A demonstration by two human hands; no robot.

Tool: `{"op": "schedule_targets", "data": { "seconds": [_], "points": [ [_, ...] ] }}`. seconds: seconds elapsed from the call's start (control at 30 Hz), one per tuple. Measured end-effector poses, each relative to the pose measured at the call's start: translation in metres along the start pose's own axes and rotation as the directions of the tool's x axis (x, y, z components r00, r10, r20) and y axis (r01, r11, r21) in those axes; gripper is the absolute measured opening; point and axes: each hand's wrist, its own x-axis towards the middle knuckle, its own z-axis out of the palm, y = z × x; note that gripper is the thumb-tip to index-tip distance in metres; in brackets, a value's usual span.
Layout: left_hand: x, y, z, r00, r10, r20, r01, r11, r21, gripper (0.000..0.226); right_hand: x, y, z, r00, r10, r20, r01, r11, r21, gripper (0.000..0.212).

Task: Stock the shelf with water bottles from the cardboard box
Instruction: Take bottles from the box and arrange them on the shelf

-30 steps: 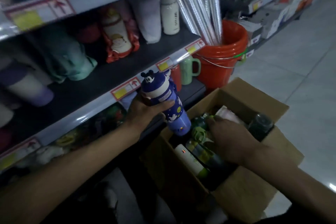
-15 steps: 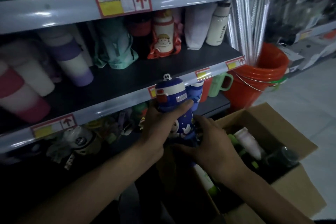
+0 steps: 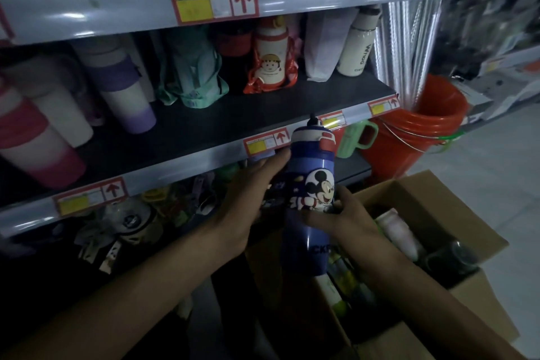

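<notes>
A blue cartoon-mouse water bottle (image 3: 311, 172) with a white and red lid stands upright in front of the middle shelf's (image 3: 187, 137) front edge. My left hand (image 3: 248, 196) grips it from the left side. My right hand (image 3: 336, 219) holds its lower part from the right. Below and to the right, the open cardboard box (image 3: 455, 213) sits on the floor with a pale pink bottle (image 3: 400, 234), a dark bottle (image 3: 450, 257) and green-topped bottles (image 3: 344, 275) inside.
The middle shelf carries a purple-banded tumbler (image 3: 119, 85), a pink one (image 3: 32, 143), a teal pouch (image 3: 195, 76), a red cartoon bottle (image 3: 270, 55) and a white flask (image 3: 356, 47). Stacked orange buckets (image 3: 415, 131) and a green mug (image 3: 355, 137) stand right of it.
Both hands have turned the blue bottle so its cartoon print faces me, and lifted it slightly. My right hand left the box a second ago and now holds the bottle. The view shifted right.
</notes>
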Motion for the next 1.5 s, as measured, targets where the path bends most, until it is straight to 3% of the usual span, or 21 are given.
{"op": "schedule_targets", "data": {
  "seconds": [0.1, 0.23, 0.37, 0.53, 0.73, 0.9, 1.07, 1.23, 1.4, 1.5],
  "points": [
    [-0.001, -0.001, -0.004, 1.0, 0.024, -0.011, -0.024, 1.0, -0.001, 0.029, -0.005, -0.003, -0.001, 0.992, 0.034, 0.123, -0.062, 0.971, 0.231, 0.058],
    [-0.004, 0.004, -0.013, 0.996, 0.072, -0.044, -0.073, 0.997, -0.019, 0.033, -0.01, -0.007, -0.003, 0.959, 0.001, 0.283, -0.137, 0.876, 0.462, 0.057],
    [-0.011, 0.012, -0.024, 0.995, 0.062, -0.072, -0.067, 0.996, -0.06, 0.032, -0.01, -0.011, -0.01, 0.912, -0.063, 0.404, -0.182, 0.821, 0.541, 0.068],
    [-0.021, 0.016, -0.039, 0.991, 0.098, -0.095, -0.099, 0.995, -0.006, 0.027, -0.011, -0.012, -0.007, 0.899, -0.171, 0.402, -0.092, 0.825, 0.558, 0.072],
    [-0.037, 0.008, -0.057, 0.942, 0.336, -0.031, -0.315, 0.909, 0.272, 0.022, -0.017, -0.018, 0.022, 0.95, -0.167, 0.264, 0.038, 0.9, 0.434, 0.06],
    [-0.041, 0.0, -0.069, 0.915, 0.404, 0.008, -0.38, 0.854, 0.356, 0.032, -0.013, -0.021, 0.055, 0.956, -0.252, 0.149, 0.214, 0.948, 0.235, 0.059],
    [-0.041, 0.0, -0.087, 0.906, 0.411, -0.101, -0.358, 0.872, 0.334, 0.038, -0.006, -0.029, 0.093, 0.921, -0.388, 0.033, 0.387, 0.921, 0.032, 0.055],
    [-0.039, 0.009, -0.115, 0.876, 0.402, -0.265, -0.317, 0.896, 0.312, 0.044, 0.001, -0.033, 0.132, 0.862, -0.492, 0.12, 0.498, 0.867, -0.019, 0.055],
    [-0.042, 0.018, -0.144, 0.847, 0.415, -0.332, -0.348, 0.905, 0.245, 0.088, 0.017, -0.034, 0.171, 0.859, -0.504, 0.09, 0.511, 0.857, -0.068, 0.069],
    [-0.043, 0.026, -0.157, 0.827, 0.463, -0.32, -0.397, 0.883, 0.251, 0.065, 0.027, -0.043, 0.192, 0.843, -0.531, 0.087, 0.538, 0.837, -0.099, 0.064]
  ]
}}
